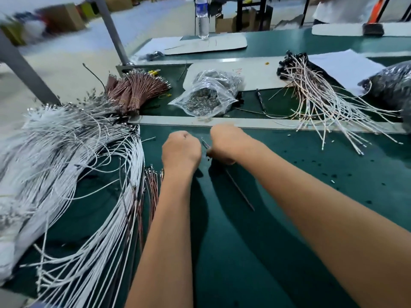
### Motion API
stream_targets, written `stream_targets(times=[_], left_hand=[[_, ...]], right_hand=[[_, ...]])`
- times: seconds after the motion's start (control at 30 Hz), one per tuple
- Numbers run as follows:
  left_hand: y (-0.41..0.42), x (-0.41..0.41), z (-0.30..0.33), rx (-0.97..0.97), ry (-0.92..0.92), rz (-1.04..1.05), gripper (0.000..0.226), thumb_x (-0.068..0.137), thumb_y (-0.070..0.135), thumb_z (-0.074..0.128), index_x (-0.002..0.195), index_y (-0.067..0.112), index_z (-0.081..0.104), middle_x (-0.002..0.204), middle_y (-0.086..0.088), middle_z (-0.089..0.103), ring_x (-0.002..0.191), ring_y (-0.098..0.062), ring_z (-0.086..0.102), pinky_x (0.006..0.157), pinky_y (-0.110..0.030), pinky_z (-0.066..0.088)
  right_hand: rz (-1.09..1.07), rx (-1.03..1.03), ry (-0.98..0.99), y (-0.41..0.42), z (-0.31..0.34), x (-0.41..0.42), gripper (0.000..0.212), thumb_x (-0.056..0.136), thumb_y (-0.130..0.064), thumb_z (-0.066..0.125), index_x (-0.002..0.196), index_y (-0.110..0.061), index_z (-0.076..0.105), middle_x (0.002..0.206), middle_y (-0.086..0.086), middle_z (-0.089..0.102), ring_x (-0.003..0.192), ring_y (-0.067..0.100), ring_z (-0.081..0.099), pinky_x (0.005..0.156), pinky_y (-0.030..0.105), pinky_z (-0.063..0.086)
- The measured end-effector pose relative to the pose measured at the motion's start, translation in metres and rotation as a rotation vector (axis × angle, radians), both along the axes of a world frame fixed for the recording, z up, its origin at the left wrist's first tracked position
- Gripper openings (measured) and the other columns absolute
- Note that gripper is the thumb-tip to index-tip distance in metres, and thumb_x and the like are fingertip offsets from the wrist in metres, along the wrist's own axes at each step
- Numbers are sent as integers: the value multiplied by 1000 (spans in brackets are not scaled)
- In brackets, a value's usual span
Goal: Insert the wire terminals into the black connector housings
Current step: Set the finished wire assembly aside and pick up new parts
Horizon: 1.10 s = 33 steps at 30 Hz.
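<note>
head view: clear bag (206, 96) holds metal terminals; left grip (181, 150) and right grip (226, 143) clamped on thin wire (205, 144).

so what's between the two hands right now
In the head view, a thin wire end crosses the narrow gap between the left hand and right hand, with a small dark piece, probably a housing, just below it. Green mat lies underneath.

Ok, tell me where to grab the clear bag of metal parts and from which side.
Grip the clear bag at its flat, empty near-left corner, coming from the person's side over the grey rail. The contents bulge in the middle, and the film there looks loose enough to pinch.
</note>
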<state>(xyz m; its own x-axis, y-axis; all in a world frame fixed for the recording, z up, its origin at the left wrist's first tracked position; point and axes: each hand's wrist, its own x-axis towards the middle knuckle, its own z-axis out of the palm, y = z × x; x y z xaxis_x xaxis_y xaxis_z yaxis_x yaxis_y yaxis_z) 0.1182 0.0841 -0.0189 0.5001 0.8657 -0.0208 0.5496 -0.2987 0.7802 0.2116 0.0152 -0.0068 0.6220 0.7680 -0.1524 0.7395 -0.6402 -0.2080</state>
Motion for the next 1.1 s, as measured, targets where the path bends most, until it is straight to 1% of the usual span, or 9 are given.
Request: stream_targets(times=[0.1, 0.17, 0.37, 0.5, 0.57, 0.67, 0.8, 0.97, 1.1], left_hand=[[-14, 9, -2, -54, -17, -243, 34, 96, 26, 54, 83, 2, 73, 71, -12, 67, 77, -33, 61, 68, -39, 46], [-29, 17, -2, -103, 21, -428, 39, 97, 38, 59, 77, 7, 74, 50, 4, 53, 52, -14, 50, 55, -31, 37], [-68, 47, -7, -353, -156, -673, 50, 104, 33, 54, 61, 16, 72, 54, 5, 37, 48, -12, 32, 52, -28, 28], [-81, 70, -15, -102, -248, -555, 53, 107, 32, 49, 60, 16, 68, 43, 8, 42, 46, -7, 39, 54, -30, 33], [-84, 75, -22, 72, -225, -583, 47, 106, 28, 51, 67, 8, 68, 51, 6, 56, 57, -13, 53, 62, -34, 42], [-88, 77, -34, 178, -206, -663, 39, 104, 25, 54, 74, 4, 69, 60, 0, 59, 65, -24, 57, 67, -41, 46], [-87, 77, -39, 174, -305, -707, 36, 103, 22, 58, 72, 6, 69, 55, 7, 54, 57, -10, 50, 62, -34, 43], [-89, 74, -44, 217, -302, -769, 26, 100, 17, 61, 77, 7, 70, 70, -6, 67, 69, -23, 62, 68, -41, 50], [-84, 70, -40, 35, -300, -679, 21, 97, 25, 60, 104, 15, 76, 78, 7, 70, 69, -2, 58, 68, -18, 45]], right_hand=[[-156, 382, 374, -16, 0, 25, 32, 96, -15, 57, 66, -5, 50, 69, 16, 57, 65, 28, 54, 55, 33, 46], [-319, 730, 612, -32, 0, 45, 31, 98, -7, 49, 67, -4, 49, 71, 21, 62, 47, 21, 52, 42, 27, 41], [-530, 1257, 731, -91, 6, 92, 20, 104, -4, 43, 85, -8, 48, 70, 13, 62, 43, 10, 47, 37, 21, 34], [-497, 1131, 835, -124, -10, 82, 27, 105, -31, 58, 91, -8, 61, 75, 7, 59, 49, 10, 49, 39, 21, 38], [-411, 1025, 866, -133, -26, 66, 28, 104, -28, 61, 84, -10, 68, 68, 3, 59, 48, 9, 46, 38, 19, 33], [-391, 1132, 844, -144, -43, 55, 20, 100, -14, 65, 80, -10, 69, 59, 0, 56, 47, 10, 44, 38, 19, 31], [-412, 1283, 862, -151, -48, 57, 14, 96, -13, 69, 83, -10, 72, 68, 13, 60, 49, 11, 49, 38, 21, 36], [-294, 1307, 799, -154, -54, 52, 12, 89, -21, 75, 88, -9, 71, 66, 14, 63, 45, 15, 46, 38, 22, 38], [-335, 1513, 830, -156, -54, 53, 7, 98, -14, 63, 93, -10, 61, 82, 14, 69, 61, 18, 64, 44, 22, 46]])
